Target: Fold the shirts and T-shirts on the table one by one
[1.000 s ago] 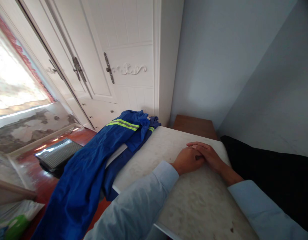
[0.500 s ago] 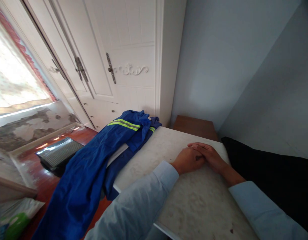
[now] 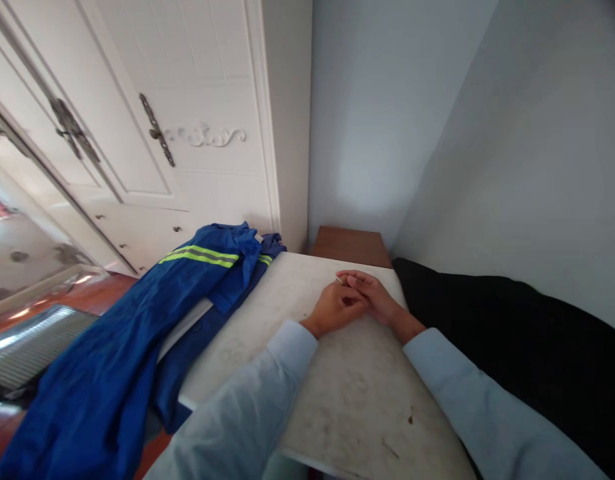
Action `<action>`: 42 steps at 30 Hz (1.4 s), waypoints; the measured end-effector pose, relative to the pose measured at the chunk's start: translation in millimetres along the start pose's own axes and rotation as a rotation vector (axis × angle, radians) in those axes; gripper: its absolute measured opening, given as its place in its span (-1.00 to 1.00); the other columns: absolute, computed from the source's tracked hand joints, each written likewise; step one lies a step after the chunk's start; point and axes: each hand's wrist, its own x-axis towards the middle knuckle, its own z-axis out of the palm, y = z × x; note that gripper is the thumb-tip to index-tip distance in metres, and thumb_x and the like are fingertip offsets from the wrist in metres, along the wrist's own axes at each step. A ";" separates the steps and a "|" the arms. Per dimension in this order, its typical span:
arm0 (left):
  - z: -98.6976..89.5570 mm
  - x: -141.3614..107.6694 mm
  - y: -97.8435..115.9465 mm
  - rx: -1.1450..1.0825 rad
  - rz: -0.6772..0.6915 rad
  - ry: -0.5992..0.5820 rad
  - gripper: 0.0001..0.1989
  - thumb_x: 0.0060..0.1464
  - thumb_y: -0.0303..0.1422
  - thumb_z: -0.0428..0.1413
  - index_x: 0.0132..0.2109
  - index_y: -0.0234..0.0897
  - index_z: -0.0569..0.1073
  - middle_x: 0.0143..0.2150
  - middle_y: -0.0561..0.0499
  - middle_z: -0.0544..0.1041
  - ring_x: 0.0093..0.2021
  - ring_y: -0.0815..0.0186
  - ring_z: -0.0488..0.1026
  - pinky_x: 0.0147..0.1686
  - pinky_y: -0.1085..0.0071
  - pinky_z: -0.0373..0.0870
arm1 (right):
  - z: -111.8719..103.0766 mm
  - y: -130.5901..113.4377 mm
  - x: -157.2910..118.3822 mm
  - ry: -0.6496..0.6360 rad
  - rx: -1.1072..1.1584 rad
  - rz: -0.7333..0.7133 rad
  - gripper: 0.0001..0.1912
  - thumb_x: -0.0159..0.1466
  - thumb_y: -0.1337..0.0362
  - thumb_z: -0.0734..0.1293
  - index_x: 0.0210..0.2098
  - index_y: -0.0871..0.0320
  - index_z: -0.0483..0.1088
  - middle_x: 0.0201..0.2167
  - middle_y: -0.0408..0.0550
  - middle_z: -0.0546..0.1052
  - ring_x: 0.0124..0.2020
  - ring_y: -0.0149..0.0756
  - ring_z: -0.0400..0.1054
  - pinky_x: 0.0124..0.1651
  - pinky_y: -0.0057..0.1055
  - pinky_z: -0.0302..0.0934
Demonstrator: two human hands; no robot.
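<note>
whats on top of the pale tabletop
The left hand and right hand meet over the pale tabletop; a dark speck shows nearer the wearer. The surface under the hands and light blue sleeves, and anything between the palms, is covered.

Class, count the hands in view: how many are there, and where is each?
2: the left hand and, beside it, the right hand, touching each other above the pale tabletop.

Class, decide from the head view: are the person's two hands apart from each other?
No, the left hand and right hand touch each other over the pale tabletop.
</note>
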 end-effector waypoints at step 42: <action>-29.7 6.3 11.2 -1.281 -0.483 -0.219 -0.11 0.14 0.31 -0.42 0.17 -0.25 0.36 0.21 -0.33 0.45 -0.29 0.09 0.62 -0.43 0.30 0.45 | 8.9 6.4 -1.5 0.023 -0.079 -0.011 -0.70 -0.03 0.06 0.59 -0.51 0.13 0.53 -0.56 -0.12 0.54 -0.56 -0.37 0.38 -0.51 -0.41 0.22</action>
